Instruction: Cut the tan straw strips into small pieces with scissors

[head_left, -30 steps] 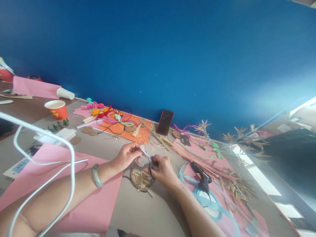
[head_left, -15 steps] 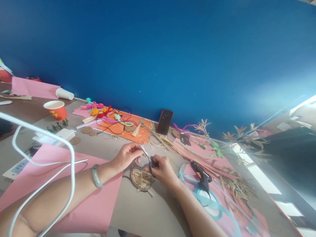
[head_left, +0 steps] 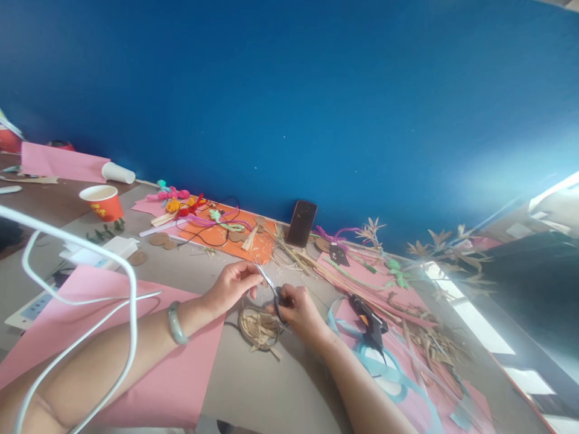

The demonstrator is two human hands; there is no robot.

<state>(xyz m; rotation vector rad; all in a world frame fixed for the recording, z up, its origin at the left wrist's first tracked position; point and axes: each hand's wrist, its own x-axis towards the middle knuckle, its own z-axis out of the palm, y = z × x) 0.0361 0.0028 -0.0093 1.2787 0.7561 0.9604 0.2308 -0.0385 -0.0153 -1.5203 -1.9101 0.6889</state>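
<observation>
My right hand grips a pair of scissors by the dark handles, the blades pointing up and left. The blade tips reach the fingers of my left hand, which are pinched together. What sits in that pinch is too small to make out. Just below both hands, on the table, lies a round coil filled with pale straw-coloured strips. A bangle circles my left wrist, and a pink sheet lies under that forearm.
A phone leans on the blue wall. Right of my arm lie a black glue gun and blue ribbon. At left stand a paper cup and a white cable looping close by. Pipe cleaners cover an orange sheet.
Hardly anything differs. The scissors and my right hand have shifted very slightly; my left hand keeps its pinch in the same place.
</observation>
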